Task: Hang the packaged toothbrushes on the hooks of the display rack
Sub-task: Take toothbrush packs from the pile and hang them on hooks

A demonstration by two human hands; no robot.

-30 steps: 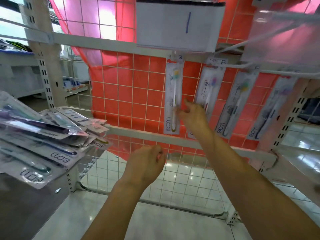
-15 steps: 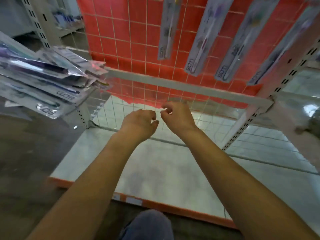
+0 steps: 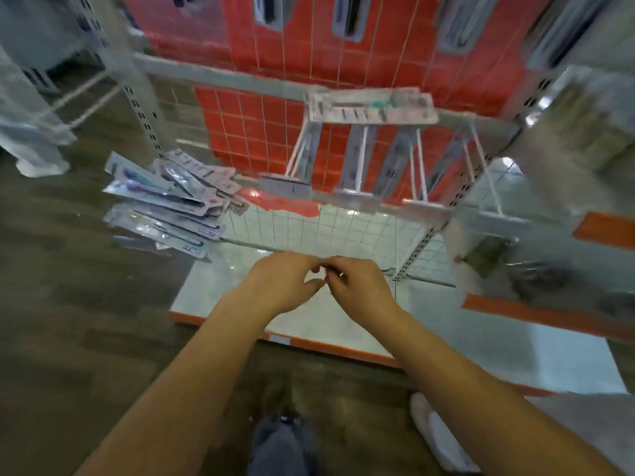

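Observation:
My left hand (image 3: 281, 286) and my right hand (image 3: 360, 290) meet low in front of the display rack (image 3: 223, 77), fingers curled and fingertips touching, with nothing visible in either. A pile of packaged toothbrushes (image 3: 165, 207) lies to the left of my hands at the rack's left upright. Another pack (image 3: 371, 109) lies flat across the rack's cross bar. Below it, hooks (image 3: 357, 159) with grey label holders stick out toward me, with packs hanging behind them. More hung packs (image 3: 271, 12) show at the top edge. The picture is blurred.
The rack has a red backing (image 3: 240, 125) behind a white wire grid and a pale base shelf (image 3: 481, 338) with an orange edge. A neighbouring shelf unit (image 3: 567, 132) stands at the right. My knee (image 3: 281, 448) and a white shoe (image 3: 433, 427) are on the dark floor.
My right hand came down from the hung packs to meet my left hand. The view has tilted downward, so the lower hooks and the floor now show.

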